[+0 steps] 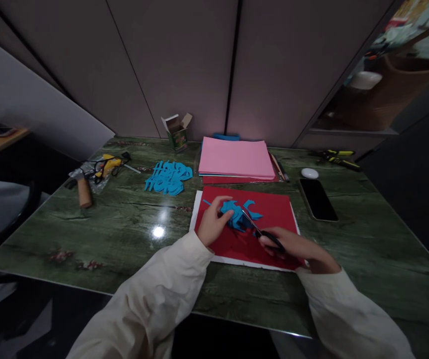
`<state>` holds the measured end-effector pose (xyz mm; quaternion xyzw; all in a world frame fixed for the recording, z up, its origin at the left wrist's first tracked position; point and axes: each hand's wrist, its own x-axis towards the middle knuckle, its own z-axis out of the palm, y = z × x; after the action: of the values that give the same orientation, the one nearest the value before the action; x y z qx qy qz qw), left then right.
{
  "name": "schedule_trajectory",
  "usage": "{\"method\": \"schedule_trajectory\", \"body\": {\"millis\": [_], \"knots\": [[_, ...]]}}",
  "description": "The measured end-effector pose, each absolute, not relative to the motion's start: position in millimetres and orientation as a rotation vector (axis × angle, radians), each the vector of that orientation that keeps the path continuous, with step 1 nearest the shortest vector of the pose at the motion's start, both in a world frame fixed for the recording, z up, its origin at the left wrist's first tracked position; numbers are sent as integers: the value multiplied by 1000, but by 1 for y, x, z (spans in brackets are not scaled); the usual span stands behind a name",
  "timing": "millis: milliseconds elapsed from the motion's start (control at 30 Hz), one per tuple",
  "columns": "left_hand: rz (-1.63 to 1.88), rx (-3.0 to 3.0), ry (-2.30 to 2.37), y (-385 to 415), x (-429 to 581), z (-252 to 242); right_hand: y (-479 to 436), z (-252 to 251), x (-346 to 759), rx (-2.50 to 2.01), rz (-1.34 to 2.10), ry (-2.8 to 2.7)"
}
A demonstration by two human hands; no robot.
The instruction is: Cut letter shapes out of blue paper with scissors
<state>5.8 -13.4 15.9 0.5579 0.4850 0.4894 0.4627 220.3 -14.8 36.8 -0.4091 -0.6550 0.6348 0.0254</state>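
Observation:
My left hand [214, 219] is closed on a piece of blue craft sheet [231, 209], with thumb and fingers pinching its left side. A pair of scissors [272, 239] with dark handles is in my right hand [287, 244], its blades reaching to the right edge of that blue piece. Curled blue offcuts [253, 210] lie just beyond the blades. Beneath both hands is a red sheet [274, 204], resting on a white one whose edges [232, 262] stick out. How far the blades are apart is hard to see.
Left of the red sheet lie blue cut-out letters [167, 177]. Behind it are pink sheets [236, 157] and an opened small box [177, 134]. A phone [318, 199], a white case [310, 173] and pliers [339, 158] sit right. A wooden-handled tool [83, 192] and yellow tool [109, 163] lie far left.

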Motion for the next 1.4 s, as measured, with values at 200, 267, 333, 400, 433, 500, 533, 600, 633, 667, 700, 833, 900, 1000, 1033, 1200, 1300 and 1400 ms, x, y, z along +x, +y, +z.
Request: {"method": "schedule_trajectory", "body": {"millis": [200, 267, 333, 400, 433, 500, 533, 600, 633, 667, 700, 833, 900, 1000, 1033, 1200, 1300, 1400], "knots": [[1191, 1440, 1241, -15, 7, 16, -14, 33, 220, -1246, 1958, -2015], [1216, 1440, 1244, -15, 7, 16, -14, 34, 221, -1249, 1960, -1990], [1248, 1424, 1238, -15, 7, 16, -15, 36, 222, -1229, 1969, -1963], [1283, 1394, 1220, -14, 7, 15, -16, 37, 222, -1200, 1986, -1954], [1298, 1375, 1209, -14, 7, 15, -17, 38, 221, -1196, 1992, -1959], [1314, 1339, 1192, -14, 7, 14, -18, 38, 219, -1215, 1988, -1978], [1319, 1327, 1186, -14, 7, 13, -18, 37, 218, -1240, 1975, -1985], [1323, 1322, 1184, -14, 8, 13, -19, 36, 216, -1297, 1937, -1992], [1323, 1326, 1185, -14, 8, 13, -19, 35, 216, -1320, 1917, -1995], [1322, 1330, 1183, -14, 9, 13, -19, 34, 215, -1336, 1901, -1999], [1318, 1330, 1178, -15, 9, 13, -19, 33, 215, -1347, 1889, -2003], [1313, 1306, 1145, -15, 10, 13, -19, 32, 214, -1359, 1872, -2002], [1313, 1298, 1138, -15, 11, 12, -19, 31, 214, -1367, 1870, -1988], [1288, 1288, 1127, -16, 12, 10, -19, 31, 213, -1351, 1894, -1962], [1278, 1286, 1123, -16, 12, 10, -19, 31, 212, -1341, 1902, -1956], [1242, 1278, 1108, -18, 15, 7, -19, 30, 210, -1321, 1891, -1940], [1234, 1278, 1099, -18, 15, 6, -18, 29, 209, -1327, 1888, -1963], [1226, 1279, 1101, -18, 15, 6, -18, 27, 210, -1351, 1869, -1987]]}}
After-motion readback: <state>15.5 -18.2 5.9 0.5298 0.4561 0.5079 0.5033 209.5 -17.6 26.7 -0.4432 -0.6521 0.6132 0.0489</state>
